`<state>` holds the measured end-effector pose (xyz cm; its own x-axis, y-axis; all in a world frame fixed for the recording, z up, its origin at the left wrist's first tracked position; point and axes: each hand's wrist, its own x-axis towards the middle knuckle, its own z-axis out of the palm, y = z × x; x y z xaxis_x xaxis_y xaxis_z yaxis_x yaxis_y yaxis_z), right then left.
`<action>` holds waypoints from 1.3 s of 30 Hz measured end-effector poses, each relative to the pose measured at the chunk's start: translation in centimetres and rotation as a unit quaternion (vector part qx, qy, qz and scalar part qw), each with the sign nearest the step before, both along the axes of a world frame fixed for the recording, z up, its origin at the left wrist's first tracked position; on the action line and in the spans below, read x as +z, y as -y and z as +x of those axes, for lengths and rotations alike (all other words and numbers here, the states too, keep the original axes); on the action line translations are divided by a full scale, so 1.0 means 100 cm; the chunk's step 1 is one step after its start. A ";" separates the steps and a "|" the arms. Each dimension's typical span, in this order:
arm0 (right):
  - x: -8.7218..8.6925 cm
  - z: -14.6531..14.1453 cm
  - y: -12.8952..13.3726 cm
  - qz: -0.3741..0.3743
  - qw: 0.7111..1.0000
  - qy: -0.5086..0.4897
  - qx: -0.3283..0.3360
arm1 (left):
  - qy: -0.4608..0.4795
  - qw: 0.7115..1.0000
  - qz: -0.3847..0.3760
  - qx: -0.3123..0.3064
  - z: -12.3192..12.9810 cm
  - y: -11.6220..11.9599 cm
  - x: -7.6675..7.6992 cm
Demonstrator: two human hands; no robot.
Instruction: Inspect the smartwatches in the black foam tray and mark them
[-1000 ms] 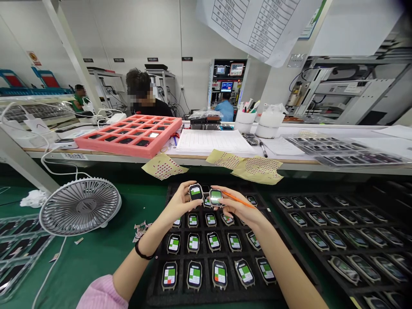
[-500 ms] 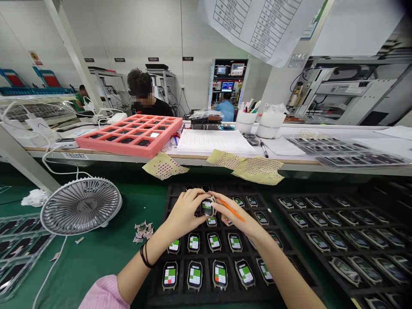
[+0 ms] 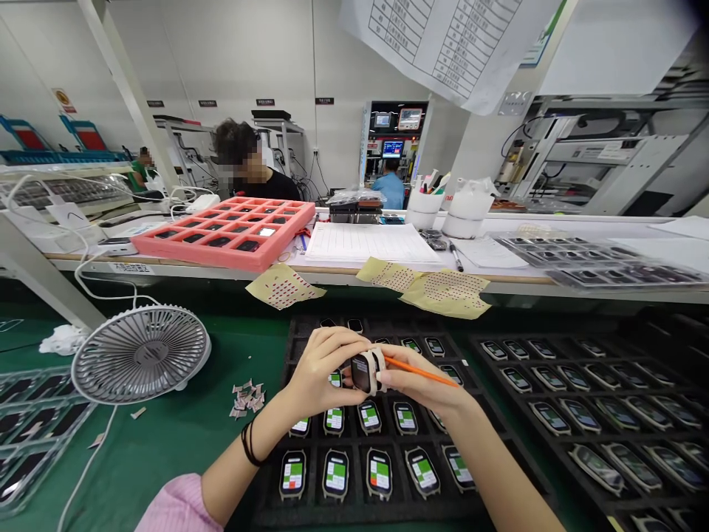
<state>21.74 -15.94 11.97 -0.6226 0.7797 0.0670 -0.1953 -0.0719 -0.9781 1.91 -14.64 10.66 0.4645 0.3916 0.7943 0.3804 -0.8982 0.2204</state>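
My left hand (image 3: 321,369) holds a smartwatch (image 3: 361,374) between thumb and fingers, tilted, its screen dark. Against its right side sits a second pale-rimmed watch body (image 3: 379,368), pinched by the fingers of my right hand (image 3: 424,380). A thin orange stick (image 3: 421,369) also lies in my right hand, pointing down to the right; its exact kind is unclear. Beneath both hands is a black foam tray (image 3: 313,511) with rows of strapless watches, many showing green and white screens. My forearms and hands hide part of these rows.
To the right is another black tray (image 3: 546,462) of watches. A grey fan (image 3: 141,355) and small paper scraps (image 3: 247,399) are on the green mat at left. The shelf ahead carries a pink foam tray (image 3: 221,255), paper sheets (image 3: 371,242) and a pen cup (image 3: 424,207). A person (image 3: 244,159) sits beyond.
The watch in my hands has turned and come slightly lower; its lit green screen is replaced by a dark one. A second watch body now shows beside it. The orange stick lies flatter.
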 end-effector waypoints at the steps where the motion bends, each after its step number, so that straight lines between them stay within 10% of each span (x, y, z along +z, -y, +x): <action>1: -0.002 0.000 -0.001 -0.007 1.000 -0.007 0.001 | -0.001 1.000 -0.002 -0.004 0.000 0.000 0.000; 23: -0.008 -0.016 0.003 -0.021 0.995 -0.011 -0.093 | -0.004 0.999 -0.032 -0.033 0.002 -0.003 -0.003; 39: 0.000 0.000 0.024 0.259 0.907 -0.103 -0.317 | 0.019 0.996 -0.078 0.040 -0.006 -0.001 -0.001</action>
